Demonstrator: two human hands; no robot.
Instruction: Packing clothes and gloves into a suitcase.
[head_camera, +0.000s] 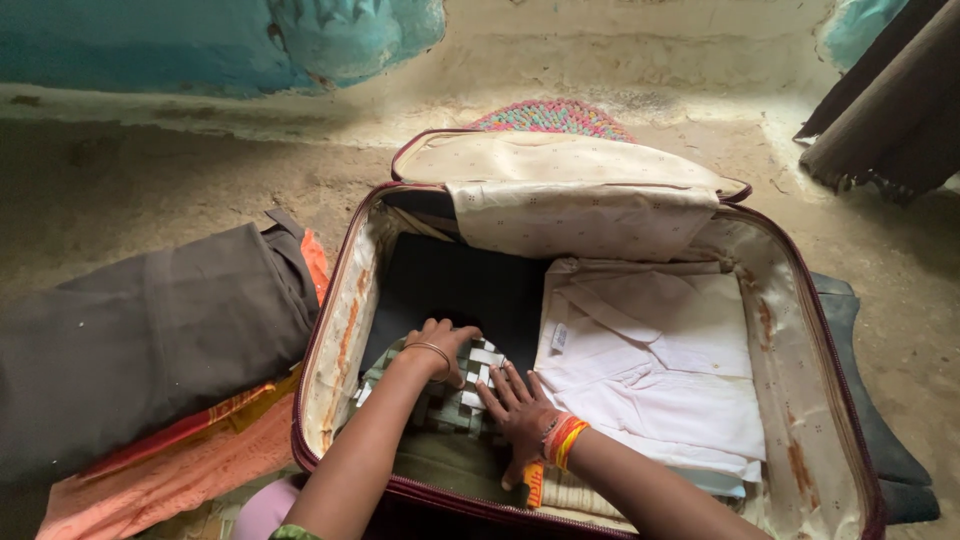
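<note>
An open maroon-trimmed suitcase (340, 290) with a cream lining lies on the ground. My left hand (445, 345) curls over the far edge of a folded green and white checked cloth (450, 405) in the suitcase's left half, on top of a dark garment (460, 285). My right hand (520, 405) lies flat on the same checked cloth, fingers spread, with orange and yellow bangles at the wrist. A folded white shirt (650, 360) fills the right half. An olive cloth (440, 470) lies under the checked one near the front edge.
A pile of folded clothes sits left of the suitcase: a dark brown garment (140, 330) over orange cloth (170, 470). The lid (560, 175) stands open at the back. A round multicoloured mat (555, 117) lies beyond. Dark fabric (890, 110) hangs at the upper right.
</note>
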